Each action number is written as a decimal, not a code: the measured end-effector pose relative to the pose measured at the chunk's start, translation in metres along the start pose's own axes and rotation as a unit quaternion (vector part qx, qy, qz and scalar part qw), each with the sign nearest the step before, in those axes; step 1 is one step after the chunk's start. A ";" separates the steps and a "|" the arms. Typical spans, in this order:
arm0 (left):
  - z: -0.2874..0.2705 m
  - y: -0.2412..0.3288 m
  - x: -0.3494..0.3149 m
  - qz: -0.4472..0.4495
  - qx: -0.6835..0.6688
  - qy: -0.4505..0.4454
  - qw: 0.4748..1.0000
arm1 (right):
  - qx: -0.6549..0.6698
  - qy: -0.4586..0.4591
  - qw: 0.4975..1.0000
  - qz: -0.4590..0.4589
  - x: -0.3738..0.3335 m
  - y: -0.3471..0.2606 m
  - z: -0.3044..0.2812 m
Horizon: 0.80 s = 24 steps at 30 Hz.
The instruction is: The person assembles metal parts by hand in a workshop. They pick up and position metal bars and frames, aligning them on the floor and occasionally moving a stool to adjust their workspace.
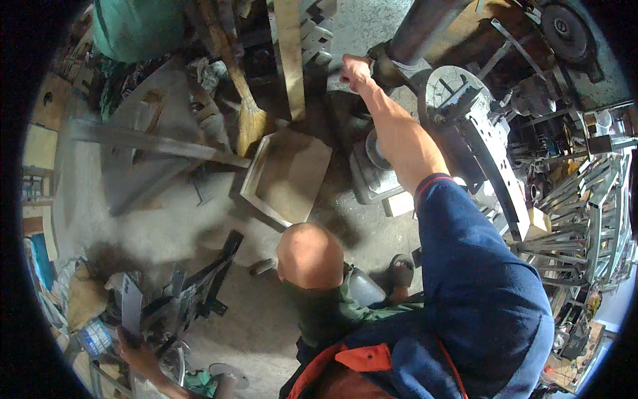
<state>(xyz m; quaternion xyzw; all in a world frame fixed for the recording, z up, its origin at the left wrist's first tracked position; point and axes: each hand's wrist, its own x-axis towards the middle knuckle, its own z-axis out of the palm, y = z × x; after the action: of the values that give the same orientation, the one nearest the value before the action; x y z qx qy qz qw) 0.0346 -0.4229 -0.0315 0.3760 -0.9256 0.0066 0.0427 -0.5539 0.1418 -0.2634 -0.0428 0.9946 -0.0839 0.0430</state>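
Observation:
My right arm, in a short dark blue sleeve with red trim, reaches up and away across the view. At its end my right hand (357, 72) is closed, fingers curled, beside the dark base of a thick round machine column (425, 30). What it grips, if anything, is hidden. Under my forearm lies a grey metal machine base (372, 169). To the right of the forearm is a round slotted metal machine table (455, 86), with a long perforated steel bar (495, 166) sloping down from it. My left hand is out of view.
Close below me is another person's head (310, 256), above a green top. At lower left, a hand (136, 356) that seems another person's touches a metal plate (131, 306). A shallow tray (292, 173), a straw broom (249, 123) and stacked metal frames (585, 219) surround us.

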 end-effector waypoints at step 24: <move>0.013 -0.055 -0.006 0.066 0.000 0.088 0.994 | 0.584 0.046 0.792 0.169 0.009 0.006 0.026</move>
<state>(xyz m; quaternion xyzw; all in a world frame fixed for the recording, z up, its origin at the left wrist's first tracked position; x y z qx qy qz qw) 0.0764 -0.4588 -0.0461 0.3125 -0.9409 0.0426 0.1233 -0.5609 0.1423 -0.2906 0.1626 0.7483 -0.6425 0.0276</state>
